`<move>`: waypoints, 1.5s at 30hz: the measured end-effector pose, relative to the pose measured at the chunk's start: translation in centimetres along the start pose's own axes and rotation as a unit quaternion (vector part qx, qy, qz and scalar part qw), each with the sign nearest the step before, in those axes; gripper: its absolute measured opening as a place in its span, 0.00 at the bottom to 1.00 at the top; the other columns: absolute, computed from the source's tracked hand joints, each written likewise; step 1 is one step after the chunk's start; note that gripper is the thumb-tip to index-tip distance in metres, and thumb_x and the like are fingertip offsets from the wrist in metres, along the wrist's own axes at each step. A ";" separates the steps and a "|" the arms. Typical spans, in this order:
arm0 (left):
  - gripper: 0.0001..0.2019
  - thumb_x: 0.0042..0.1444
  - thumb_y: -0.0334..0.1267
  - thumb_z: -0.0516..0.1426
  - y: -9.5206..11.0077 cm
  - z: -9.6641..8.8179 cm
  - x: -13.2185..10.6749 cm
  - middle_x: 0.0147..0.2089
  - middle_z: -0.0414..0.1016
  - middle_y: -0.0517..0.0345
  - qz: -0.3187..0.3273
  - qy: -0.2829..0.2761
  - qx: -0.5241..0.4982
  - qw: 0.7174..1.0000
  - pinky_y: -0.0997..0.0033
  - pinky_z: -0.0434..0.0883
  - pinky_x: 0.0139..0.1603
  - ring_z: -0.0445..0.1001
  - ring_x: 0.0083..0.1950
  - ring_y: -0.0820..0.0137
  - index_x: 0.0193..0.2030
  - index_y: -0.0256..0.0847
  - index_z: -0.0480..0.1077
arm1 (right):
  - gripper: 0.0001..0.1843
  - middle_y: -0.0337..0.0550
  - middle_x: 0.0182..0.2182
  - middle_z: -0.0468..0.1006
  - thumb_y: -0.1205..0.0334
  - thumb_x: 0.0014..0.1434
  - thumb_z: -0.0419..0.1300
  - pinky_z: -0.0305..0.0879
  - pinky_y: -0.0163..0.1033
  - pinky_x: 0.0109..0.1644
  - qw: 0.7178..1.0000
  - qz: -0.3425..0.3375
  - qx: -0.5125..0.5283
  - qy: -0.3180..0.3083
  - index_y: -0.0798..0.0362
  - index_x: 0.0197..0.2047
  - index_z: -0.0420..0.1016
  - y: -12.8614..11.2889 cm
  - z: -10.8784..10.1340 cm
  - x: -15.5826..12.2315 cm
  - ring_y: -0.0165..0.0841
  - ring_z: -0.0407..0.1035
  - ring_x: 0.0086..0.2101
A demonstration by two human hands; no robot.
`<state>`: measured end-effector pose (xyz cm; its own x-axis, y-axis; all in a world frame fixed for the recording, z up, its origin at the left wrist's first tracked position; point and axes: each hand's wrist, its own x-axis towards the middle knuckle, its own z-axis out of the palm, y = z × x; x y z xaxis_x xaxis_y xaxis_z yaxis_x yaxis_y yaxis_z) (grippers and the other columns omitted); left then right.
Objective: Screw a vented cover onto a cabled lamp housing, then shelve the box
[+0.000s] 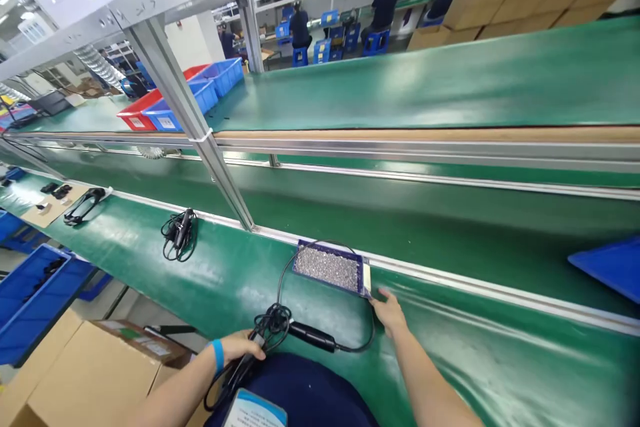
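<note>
My left hand is closed around a bundled black cable, whose coils hang over its fingers near the bench's front edge. Just right of the bundle lies a black cylindrical tool, with a cable leaving its right end and looping up over the tray. The shallow blue tray is full of small silvery metal parts and has a pale label at its right end. There my right hand reaches in, thumb and forefinger apart, at the tray's corner and beside the cable. I see nothing held in it.
Another coiled black cable with a tool lies left on the green bench. A metal post rises behind it, carrying a shelf with red and blue bins. Cardboard boxes stand lower left; a blue panel juts in right.
</note>
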<state>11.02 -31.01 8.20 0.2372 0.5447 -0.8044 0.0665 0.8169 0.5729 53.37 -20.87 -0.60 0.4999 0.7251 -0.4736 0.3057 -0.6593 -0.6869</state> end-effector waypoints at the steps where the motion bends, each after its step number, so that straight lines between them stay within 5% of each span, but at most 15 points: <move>1: 0.22 0.26 0.26 0.71 0.3 -0.2 -0.1 0.28 0.75 0.60 0.025 0.008 -0.014 1.000 0.63 0.71 0.41 0.73 0.31 0.66 0.33 0.37 0.72 | 0.20 0.47 0.45 0.74 0.51 0.68 0.59 0.74 0.43 0.49 1.000 -0.006 0.000 -0.006 0.59 0.53 0.71 -0.1 -0.2 -0.1 0.32 0.71 0.43; 7: 0.25 0.43 0.39 0.70 5.0 -0.7 -0.4 0.49 0.80 0.53 0.129 0.016 -0.170 0.977 0.72 0.72 0.38 0.78 0.51 0.62 0.49 0.41 0.73 | 0.21 0.46 0.44 0.74 0.49 0.69 0.58 0.74 0.42 0.49 0.996 -0.076 0.020 0.045 0.58 0.52 0.71 -1.3 -0.8 -1.1 0.32 0.71 0.42; 10: 0.23 0.50 0.40 0.65 7.9 0.6 0.5 0.52 0.79 0.48 0.146 -0.043 -0.239 0.959 0.72 0.74 0.39 0.78 0.52 0.62 0.54 0.38 0.72 | 0.24 0.48 0.45 0.75 0.46 0.70 0.56 0.75 0.42 0.46 0.989 -0.112 0.037 0.087 0.58 0.57 0.69 -2.0 -0.8 -3.1 0.32 0.73 0.41; 13: 0.20 0.52 0.38 0.63 9.8 3.1 2.2 0.55 0.78 0.47 0.162 -0.101 -0.287 0.939 0.73 0.75 0.41 0.79 0.50 0.65 0.52 0.36 0.73 | 0.34 0.56 0.50 0.75 0.41 0.72 0.43 0.76 0.46 0.45 0.977 -0.182 0.041 0.107 0.60 0.64 0.65 -2.2 -0.9 -7.0 0.39 0.75 0.45; 15: 0.18 0.51 0.38 0.64 10.6 5.1 3.4 0.58 0.77 0.47 0.167 -0.137 -0.307 0.927 0.74 0.74 0.42 0.80 0.49 0.68 0.49 0.37 0.74 | 0.38 0.56 0.56 0.74 0.37 0.70 0.39 0.76 0.48 0.51 0.964 -0.249 0.027 0.085 0.58 0.66 0.66 -2.0 -0.7 -10.3 0.45 0.73 0.52; 18: 0.17 0.48 0.38 0.66 11.8 7.4 4.3 0.58 0.77 0.45 0.172 -0.180 -0.317 0.915 0.72 0.74 0.46 0.80 0.49 0.67 0.45 0.36 0.74 | 0.32 0.43 0.56 0.75 0.36 0.66 0.46 0.75 0.43 0.56 0.933 -0.359 -0.019 -0.011 0.45 0.61 0.75 -1.5 0.0 -15.0 0.42 0.73 0.55; 23: 0.23 0.40 0.45 0.68 14.4 8.7 2.2 0.62 0.73 0.45 0.208 -0.239 -0.314 0.895 0.48 0.68 0.62 0.74 0.61 0.49 0.45 0.40 0.74 | 0.27 0.40 0.48 0.80 0.43 0.69 0.43 0.77 0.42 0.36 0.908 -0.397 -0.108 -0.082 0.38 0.60 0.76 -0.5 1.0 -18.5 0.41 0.79 0.40; 26: 0.28 0.37 0.51 0.68 15.4 8.6 0.0 0.66 0.70 0.47 0.250 -0.247 -0.304 0.885 0.43 0.64 0.64 0.75 0.59 0.49 0.46 0.44 0.74 | 0.27 0.40 0.40 0.82 0.46 0.67 0.44 0.74 0.42 0.29 0.903 -0.391 -0.151 -0.097 0.39 0.58 0.78 -0.1 1.7 -18.7 0.43 0.79 0.32; 31: 0.29 0.37 0.51 0.68 16.3 7.1 -2.3 0.48 0.78 0.55 0.322 -0.213 -0.216 0.897 0.55 0.71 0.52 0.76 0.38 0.67 0.49 0.46 0.72 | 0.25 0.41 0.34 0.82 0.47 0.65 0.46 0.71 0.41 0.28 0.893 -0.399 -0.172 -0.120 0.42 0.51 0.81 -0.5 1.7 -19.0 0.43 0.78 0.29; 35: 0.25 0.39 0.40 0.71 17.5 5.0 -2.6 0.37 0.78 0.59 0.288 -0.207 -0.136 0.925 0.67 0.71 0.40 0.73 0.31 0.72 0.46 0.41 0.74 | 0.24 0.44 0.38 0.81 0.45 0.67 0.47 0.72 0.41 0.35 0.890 -0.418 -0.146 -0.114 0.49 0.51 0.76 -1.9 -0.9 -19.6 0.40 0.78 0.34; 40: 0.20 0.36 0.28 0.71 15.1 6.2 -0.6 0.35 0.82 0.47 0.120 -0.283 0.009 0.952 0.68 0.71 0.31 0.75 0.26 0.68 0.39 0.32 0.76 | 0.15 0.42 0.32 0.73 0.54 0.68 0.45 0.68 0.38 0.38 0.859 -0.494 -0.095 -0.096 0.53 0.45 0.68 -5.7 -1.7 -19.4 0.32 0.70 0.32; 45: 0.25 0.38 0.44 0.69 9.5 9.8 0.4 0.40 0.82 0.44 0.041 -0.365 0.007 0.930 0.53 0.75 0.43 0.79 0.33 0.61 0.44 0.36 0.77 | 0.16 0.42 0.35 0.70 0.52 0.71 0.51 0.68 0.36 0.41 0.828 -0.558 -0.045 -0.009 0.57 0.39 0.67 -9.1 1.2 -17.6 0.28 0.66 0.35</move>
<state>21.25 -24.91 14.85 0.8370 0.3269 -0.4388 0.0306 0.7728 0.6339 40.83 -27.36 13.32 -0.1466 0.8952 0.4208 0.6296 0.4126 -0.6583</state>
